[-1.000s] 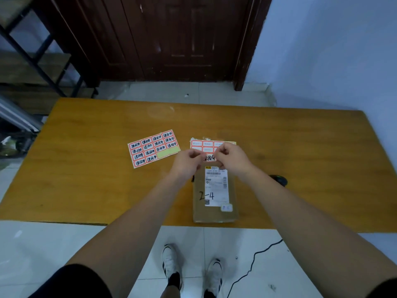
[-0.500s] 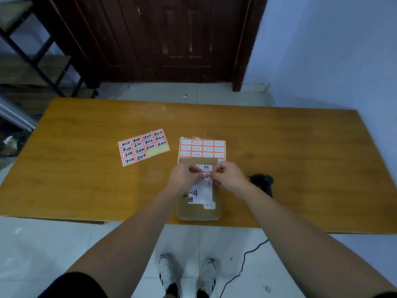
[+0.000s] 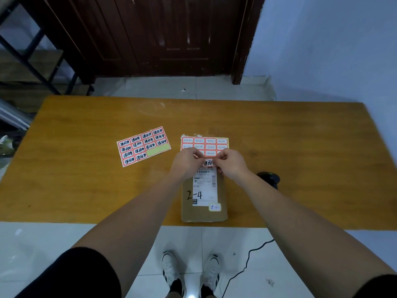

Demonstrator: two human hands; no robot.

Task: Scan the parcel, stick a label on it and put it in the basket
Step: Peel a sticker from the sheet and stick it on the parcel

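A brown cardboard parcel [image 3: 204, 212] lies at the near edge of the wooden table [image 3: 86, 190], with a white shipping slip marked "2-4" on top. A small red-bordered label [image 3: 208, 162] sits at the slip's far end. My left hand [image 3: 187, 162] pinches its left end and my right hand [image 3: 231, 163] pinches its right end. Whether the label touches the parcel I cannot tell. A sheet of red labels [image 3: 205, 145] lies just beyond the hands. Another label sheet [image 3: 143, 146] lies to the left. No basket is in view.
A black scanner [image 3: 269, 178] rests on the table right of my right forearm, its cable [image 3: 242, 269] trailing to the tiled floor. A dark wooden door stands beyond the table, a metal rack at far left, a blue wall on the right.
Both hands, holding the label, moved from the label sheet back over the far end of the parcel's slip. The camera view shifted slightly.
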